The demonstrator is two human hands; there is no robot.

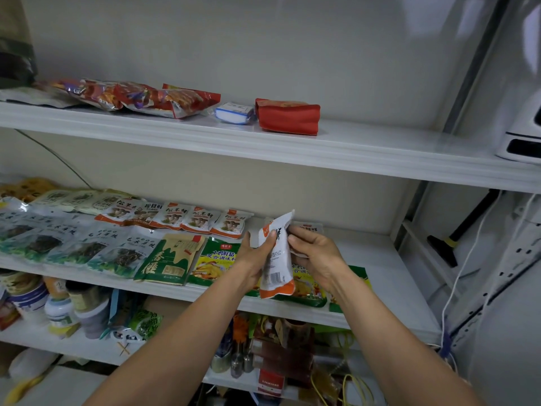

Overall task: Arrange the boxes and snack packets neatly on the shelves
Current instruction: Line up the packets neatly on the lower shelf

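The left hand grips a white and orange packet, with the thumb curled over its front and the fingers hidden behind it. The right hand pinches the other edge near the top with its fingers together. The packet stands upright between both hands, in the air above the middle shelf. I think it is held like this to straighten it before it is put down. To the left of the left fingers lies a row of packets with the same look, so the free place just beyond the fingertips seems to be its place. Below the hands lie yellow and green packets, flat on the shelf.
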